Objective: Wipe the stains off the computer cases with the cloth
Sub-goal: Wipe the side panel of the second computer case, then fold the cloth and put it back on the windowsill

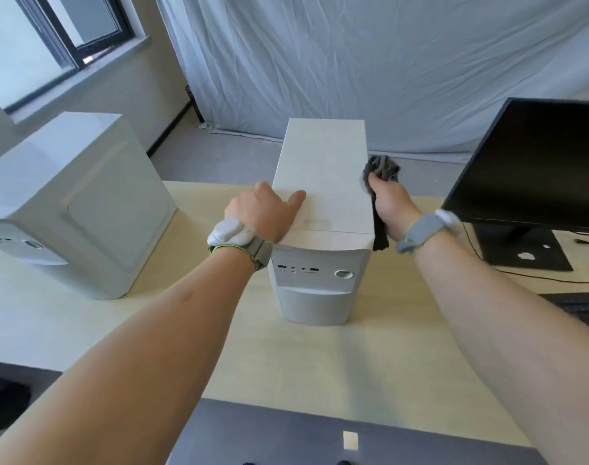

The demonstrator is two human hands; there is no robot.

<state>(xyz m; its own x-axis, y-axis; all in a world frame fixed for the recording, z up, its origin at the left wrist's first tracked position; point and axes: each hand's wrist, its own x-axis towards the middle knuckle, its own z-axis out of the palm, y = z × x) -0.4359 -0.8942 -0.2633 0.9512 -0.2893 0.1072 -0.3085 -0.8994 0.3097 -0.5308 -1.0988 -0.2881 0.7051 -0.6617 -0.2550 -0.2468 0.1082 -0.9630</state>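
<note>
At frame centre, the white computer case (323,182) is being steadied by the left hand (264,211), fingers relaxed, while the grey cloth (380,169) is being gripped against its right side by the right hand (390,204).

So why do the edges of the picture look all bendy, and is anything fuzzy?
Head view: the wide lens curves the window and stretches the arms; the left computer case is slightly soft; the right hand holding the cloth looks sharp.
</note>
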